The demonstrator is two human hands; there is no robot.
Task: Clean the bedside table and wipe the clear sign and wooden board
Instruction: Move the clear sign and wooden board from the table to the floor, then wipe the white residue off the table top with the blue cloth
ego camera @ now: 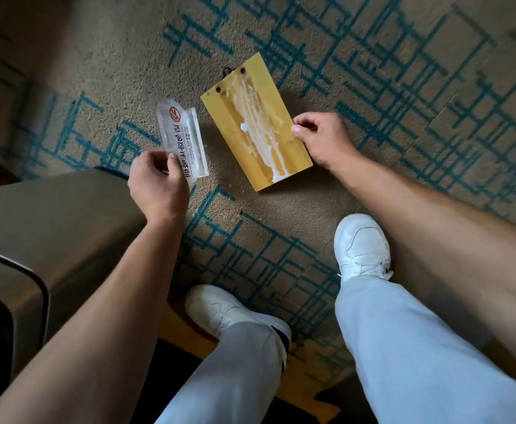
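Observation:
A clear plastic sign with a red no-smoking mark and black lettering lies low over the carpet at centre left. My left hand pinches its near end between thumb and fingers. To its right is a yellow wooden board with two dark holes and a small hook at its far end. A white smear runs down its middle. My right hand grips the board's right edge with thumb and forefinger.
The floor is a tan carpet with teal line patterns. A grey cabinet or bin stands at the left, close to my left forearm. My two white shoes and light trouser legs are below the board.

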